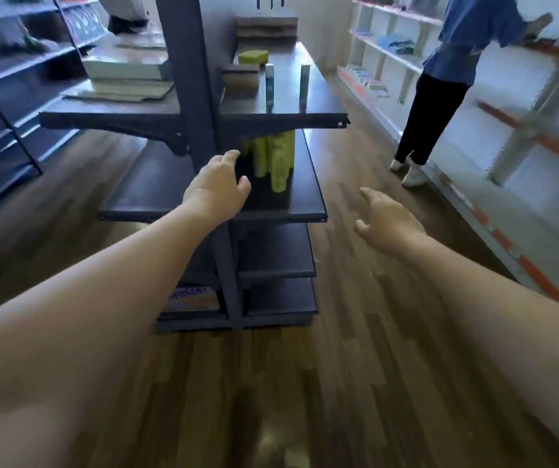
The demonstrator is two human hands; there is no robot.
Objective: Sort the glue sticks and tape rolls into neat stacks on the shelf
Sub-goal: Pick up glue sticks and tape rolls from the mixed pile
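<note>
Both forearms reach ahead. Right hand (pixel 387 219) hangs loose and empty over the floor; left hand (pixel 219 187), fingers spread, holds nothing and nears the green sticks (pixel 273 160) on the middle shelf (pixel 305 204). Roughly four sticks, blurred. A careless nudge could topple them. Two upright tubes (pixel 286 84) stand above.

Bare forearms, no sleeves, no jewellery

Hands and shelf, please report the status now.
Left hand open, reaching at green packs on shelf. Right hand open, empty, over floor. Upper shelf overhangs packs.
</note>
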